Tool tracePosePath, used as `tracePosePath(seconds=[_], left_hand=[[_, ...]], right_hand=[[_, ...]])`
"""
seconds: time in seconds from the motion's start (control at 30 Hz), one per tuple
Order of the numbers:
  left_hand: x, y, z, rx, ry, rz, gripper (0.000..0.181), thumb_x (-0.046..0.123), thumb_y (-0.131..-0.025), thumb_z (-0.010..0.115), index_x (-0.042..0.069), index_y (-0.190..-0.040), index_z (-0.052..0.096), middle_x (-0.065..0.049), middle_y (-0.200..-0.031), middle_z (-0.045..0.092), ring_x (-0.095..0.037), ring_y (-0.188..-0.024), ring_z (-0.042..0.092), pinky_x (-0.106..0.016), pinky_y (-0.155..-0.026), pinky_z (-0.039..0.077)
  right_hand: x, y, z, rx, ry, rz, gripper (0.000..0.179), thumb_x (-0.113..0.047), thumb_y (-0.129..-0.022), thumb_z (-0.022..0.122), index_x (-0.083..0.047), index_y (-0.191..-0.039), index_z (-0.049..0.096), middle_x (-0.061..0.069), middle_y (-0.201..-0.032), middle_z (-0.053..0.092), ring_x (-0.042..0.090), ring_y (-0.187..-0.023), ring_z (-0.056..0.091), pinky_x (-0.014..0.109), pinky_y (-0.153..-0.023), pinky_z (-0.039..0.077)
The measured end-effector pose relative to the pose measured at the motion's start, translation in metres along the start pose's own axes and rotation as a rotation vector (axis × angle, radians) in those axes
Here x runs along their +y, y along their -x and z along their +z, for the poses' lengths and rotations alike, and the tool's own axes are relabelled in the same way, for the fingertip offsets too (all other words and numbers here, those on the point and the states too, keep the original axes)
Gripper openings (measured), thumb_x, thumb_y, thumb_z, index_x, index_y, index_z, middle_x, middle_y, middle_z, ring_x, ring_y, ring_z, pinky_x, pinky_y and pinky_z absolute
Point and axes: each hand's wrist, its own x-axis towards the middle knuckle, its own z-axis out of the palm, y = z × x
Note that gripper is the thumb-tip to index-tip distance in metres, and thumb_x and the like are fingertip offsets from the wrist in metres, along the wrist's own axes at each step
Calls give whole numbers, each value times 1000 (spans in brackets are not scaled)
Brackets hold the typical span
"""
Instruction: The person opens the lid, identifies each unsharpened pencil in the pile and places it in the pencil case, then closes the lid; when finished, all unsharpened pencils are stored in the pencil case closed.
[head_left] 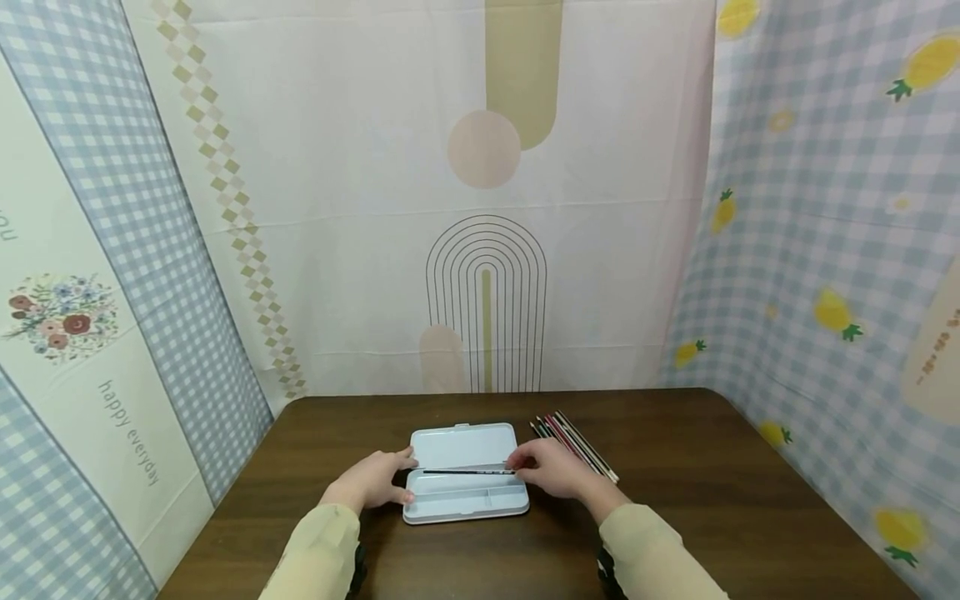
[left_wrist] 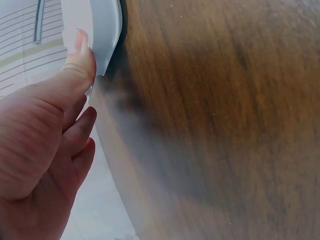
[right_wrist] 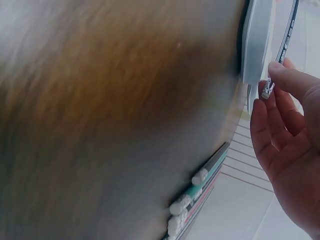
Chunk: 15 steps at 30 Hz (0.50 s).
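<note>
A white pencil case (head_left: pixel 450 505) lies unfolded on the table, its lid (head_left: pixel 465 446) leaning back behind the divided tray. My left hand (head_left: pixel 371 481) steadies the case's left end, thumb on the tray and a finger by the lid; in the left wrist view the thumb (left_wrist: pixel 80 60) presses the case's edge. Between thumb and fingers my right hand (head_left: pixel 551 468) pinches the white end of a dark pencil (head_left: pixel 465 472). The pencil stretches leftward over the rear of the tray. In the right wrist view, printing shows along the pencil (right_wrist: pixel 283 50).
Several more pencils (head_left: pixel 577 442), green, pink and dark among them, lie in a slanted bundle right of the case, close beside my right hand. The brown wooden table (head_left: pixel 675 500) has patterned cloth hangings (head_left: pixel 360 275) behind it and at both sides.
</note>
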Motion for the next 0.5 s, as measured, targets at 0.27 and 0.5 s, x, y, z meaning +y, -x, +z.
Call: tracePosePath(seconds=[0.27, 0.5], left_hand=[[-10, -2, 4, 4, -9, 57, 64, 33, -88, 88, 9, -144, 69, -17, -159, 53, -46, -142, 52, -61, -114, 43], [-3, 3, 0, 0, 20, 21, 64, 26, -85, 89, 6, -143, 69, -17, -160, 52, -45, -144, 51, -60, -116, 42]], right_hand=[[-10, -6, 6, 7, 29, -33, 11, -5, -99, 76, -13, -104, 81, -6, -96, 75, 9, -91, 66, 36, -86, 59], [-14, -11, 13, 3, 61, -38, 12, -7, -99, 76, -14, -105, 83, 0, -100, 78, 8, -93, 67, 37, -89, 60]])
